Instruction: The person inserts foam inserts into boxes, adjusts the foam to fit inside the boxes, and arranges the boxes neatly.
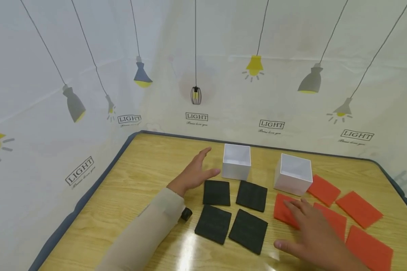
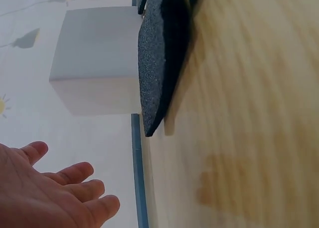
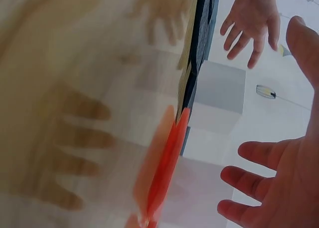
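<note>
My left hand (image 1: 196, 173) hovers over the table just left of a white open-topped box (image 1: 236, 170), fingers straight and thumb spread, holding nothing. Below and right of it lie several black square felt-like pieces (image 1: 217, 192), flat and apart. My right hand (image 1: 313, 231) is held above several red-orange square pieces (image 1: 358, 209), covering parts of two in the head view. In the right wrist view its spread fingers (image 3: 249, 183) stand clear of the red pieces (image 3: 162, 173). A second white box (image 1: 293, 177) stands behind the red pieces.
The wooden table (image 1: 139, 158) has a dark blue edge strip (image 1: 98, 180) along its left and back sides. A pale curtain (image 1: 224, 75) printed with lamps hangs beyond it. A small black object (image 1: 186, 214) shows beneath the left sleeve (image 1: 156, 222).
</note>
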`<action>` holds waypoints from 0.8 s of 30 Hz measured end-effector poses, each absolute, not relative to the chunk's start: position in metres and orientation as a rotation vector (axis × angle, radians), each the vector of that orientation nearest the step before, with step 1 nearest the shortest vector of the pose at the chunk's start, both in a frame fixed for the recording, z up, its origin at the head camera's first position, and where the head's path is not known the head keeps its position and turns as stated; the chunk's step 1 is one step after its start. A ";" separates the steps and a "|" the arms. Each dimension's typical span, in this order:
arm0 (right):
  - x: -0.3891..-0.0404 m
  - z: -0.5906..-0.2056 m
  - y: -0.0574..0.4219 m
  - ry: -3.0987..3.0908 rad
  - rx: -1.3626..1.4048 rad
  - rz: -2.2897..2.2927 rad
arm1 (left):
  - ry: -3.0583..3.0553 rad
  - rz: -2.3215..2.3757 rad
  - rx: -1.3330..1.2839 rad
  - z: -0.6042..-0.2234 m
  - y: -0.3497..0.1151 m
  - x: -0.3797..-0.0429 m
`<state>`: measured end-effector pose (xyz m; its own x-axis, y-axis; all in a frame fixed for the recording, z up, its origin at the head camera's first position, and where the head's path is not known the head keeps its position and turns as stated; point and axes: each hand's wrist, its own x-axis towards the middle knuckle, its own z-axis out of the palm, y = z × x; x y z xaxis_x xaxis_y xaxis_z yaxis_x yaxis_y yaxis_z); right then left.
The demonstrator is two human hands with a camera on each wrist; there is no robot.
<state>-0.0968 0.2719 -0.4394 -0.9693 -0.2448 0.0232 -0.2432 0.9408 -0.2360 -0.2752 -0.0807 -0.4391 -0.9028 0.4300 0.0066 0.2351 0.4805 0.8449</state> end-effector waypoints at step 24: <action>-0.101 -0.437 0.240 3.039 -0.415 -0.468 | 2.382 1.446 0.515 -0.440 -0.048 -0.310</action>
